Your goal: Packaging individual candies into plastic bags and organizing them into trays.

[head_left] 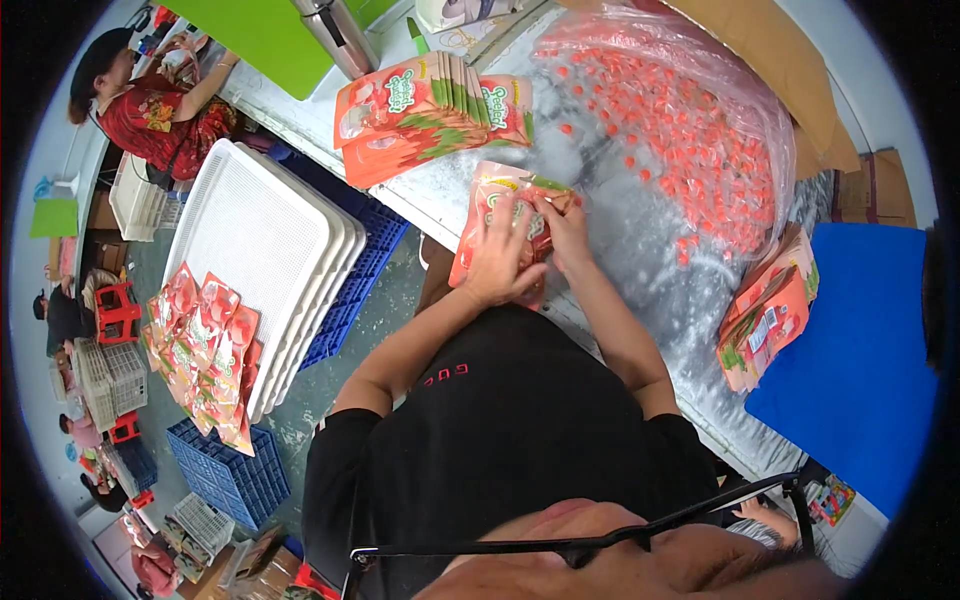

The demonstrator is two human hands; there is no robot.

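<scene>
A red-and-pink printed pouch [487, 200] is in front of my chest at the table edge. My left hand [503, 258] lies across its front, fingers spread over it and thumb toward the right, gripping it. At the pouch's upper right edge, my right hand [568, 232] pinches with bent fingers; what lies under those fingertips is hidden. Just beyond my hands, flat pouches [400, 115] are fanned out in a stack. To the right, many small red pieces [690, 140] spill from a large clear plastic bag [775, 130].
More pouches [765, 320] lie at the right beside a blue board [850, 340]. At left, stacked white trays [260, 210] carry plump pouches [205, 350], near blue crates [235, 475]. A metal flask [338, 35] stands at the back. A person in red [175, 115] works at the far left.
</scene>
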